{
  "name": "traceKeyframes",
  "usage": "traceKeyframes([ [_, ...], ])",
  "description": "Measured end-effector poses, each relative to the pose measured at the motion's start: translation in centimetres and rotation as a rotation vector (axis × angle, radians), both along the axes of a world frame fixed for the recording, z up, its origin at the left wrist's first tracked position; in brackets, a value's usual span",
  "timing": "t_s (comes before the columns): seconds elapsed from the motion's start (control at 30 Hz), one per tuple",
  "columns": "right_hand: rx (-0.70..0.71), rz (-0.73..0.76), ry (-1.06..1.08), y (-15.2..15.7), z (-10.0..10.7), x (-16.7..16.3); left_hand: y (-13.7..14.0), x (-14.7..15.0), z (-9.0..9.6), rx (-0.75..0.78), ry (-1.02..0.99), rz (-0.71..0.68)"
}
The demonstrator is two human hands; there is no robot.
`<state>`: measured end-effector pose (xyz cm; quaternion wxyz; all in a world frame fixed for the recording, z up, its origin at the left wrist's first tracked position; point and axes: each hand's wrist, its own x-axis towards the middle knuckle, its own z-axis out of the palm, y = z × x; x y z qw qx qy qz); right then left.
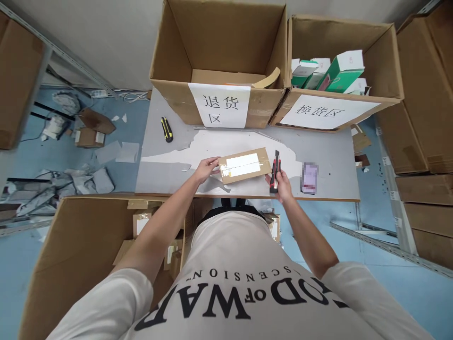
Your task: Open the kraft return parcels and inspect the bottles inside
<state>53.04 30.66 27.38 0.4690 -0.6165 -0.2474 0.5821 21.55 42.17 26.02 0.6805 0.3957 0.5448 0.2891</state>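
The counter [332, 156] spreads beneath the work, with two open boxes along its far edge: the left box [170, 97], larger and set just left of the middle, and the right box [332, 35], towards the far right corner. The parcel [244, 165] is held near the middle of the counter's near edge, label up and slightly slanted; whether it is lifted clear is hard to tell. The left hand [207, 170] is clamped on its left end. The right hand [282, 185] is closed round the red knife [275, 174], its fingertips close to the parcel's right end. The step in hand seems to be steadying the parcel with the knife ready; a cut from here calls for a firm hold and left fingers clear of the blade's path. The phone [310, 178] lies towards the near right corner, the yellow knife [166, 129] near the left edge.
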Motion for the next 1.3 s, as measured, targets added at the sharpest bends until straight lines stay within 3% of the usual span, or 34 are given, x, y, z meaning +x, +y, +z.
traceKeyframes([
  [0.1, 0.064, -0.091, 0.022, 5.1, 0.0, 1.8, -3.3, 0.5, 0.0, 0.024, 0.008, 0.105],
  [0.3, 0.006, 0.112, 0.013, 13.3, 0.3, 2.1, -10.2, 2.8, -1.5, 0.023, 0.048, 0.200],
  [0.5, -0.031, 0.197, -0.034, 14.7, -1.0, 0.5, -12.4, 3.9, -2.3, -0.057, 0.065, 0.215],
  [0.67, -0.018, 0.140, -0.036, 13.9, -1.0, 0.3, -12.2, 3.1, -2.0, 0.000, 0.117, 0.163],
  [0.8, 0.065, 0.009, -0.038, 10.1, -0.3, 0.8, -9.2, 1.5, -1.2, 0.080, 0.263, 0.047],
  [0.93, 0.026, -0.078, -0.017, 1.8, -0.2, -0.2, -1.5, 1.8, -0.6, 0.267, 0.402, -0.104],
  [1.1, -0.117, -0.168, 0.200, -7.6, -0.9, -4.5, 7.4, 5.7, -1.2, 0.337, 0.265, -0.244],
  [1.2, -0.142, -0.253, 0.419, -9.3, -0.9, -7.1, 9.4, 7.7, -1.9, 0.311, 0.181, -0.303],
  [1.3, -0.154, -0.291, 0.521, -8.9, -0.9, -8.8, 9.9, 8.6, -2.4, 0.277, 0.149, -0.321],
])
